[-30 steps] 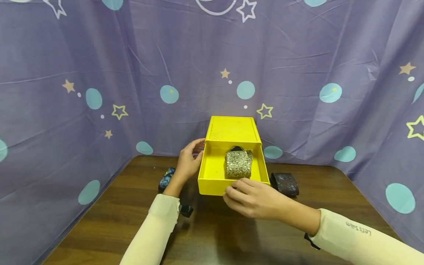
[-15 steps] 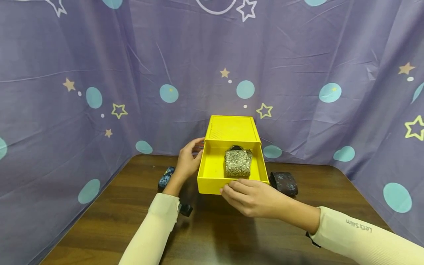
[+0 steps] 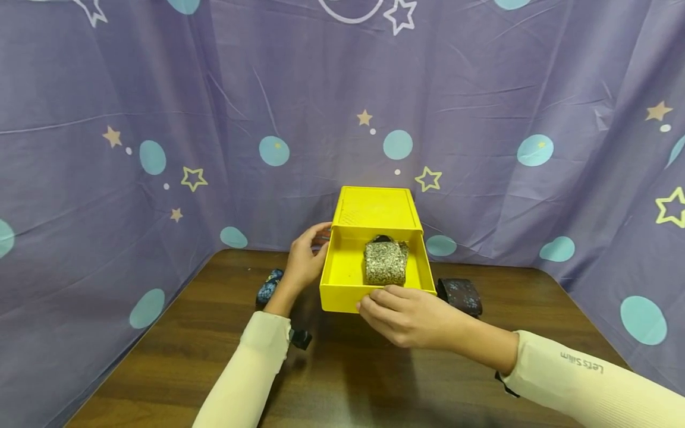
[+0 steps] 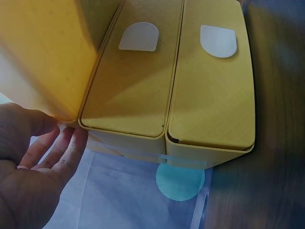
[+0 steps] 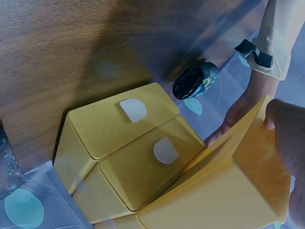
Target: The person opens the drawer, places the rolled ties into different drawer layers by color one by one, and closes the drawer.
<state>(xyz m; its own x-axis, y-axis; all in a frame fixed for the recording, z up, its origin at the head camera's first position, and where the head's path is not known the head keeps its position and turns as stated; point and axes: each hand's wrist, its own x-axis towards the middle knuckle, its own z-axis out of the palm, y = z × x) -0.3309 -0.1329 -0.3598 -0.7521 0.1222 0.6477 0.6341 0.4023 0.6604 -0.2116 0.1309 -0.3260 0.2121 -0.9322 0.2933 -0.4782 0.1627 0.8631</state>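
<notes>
A yellow drawer unit (image 3: 377,208) stands on the table, its top drawer (image 3: 342,261) pulled out towards me. Inside that drawer lies a rolled, speckled gold-and-black strip of cloth (image 3: 385,263). My right hand (image 3: 404,315) grips the drawer's front wall; in the right wrist view the thumb lies at the drawer (image 5: 252,171) front's edge. At the unit's left side, my left hand (image 3: 305,261) rests with its fingertips near the edge. The left wrist view shows that hand (image 4: 43,162) with fairly straight fingers touching the unit's corner. Two lower drawers (image 4: 131,81) are closed.
A blue floral roll (image 3: 269,288) lies on the wooden table (image 3: 332,380) beside my left forearm. Right of the unit sits a dark floral roll (image 3: 460,296). A purple curtain (image 3: 471,89) with stars and dots hangs behind and at both sides.
Almost nothing differs. My right hand's fingers have shifted slightly left along the drawer front. The left hand, drawer and rolls stay where they were.
</notes>
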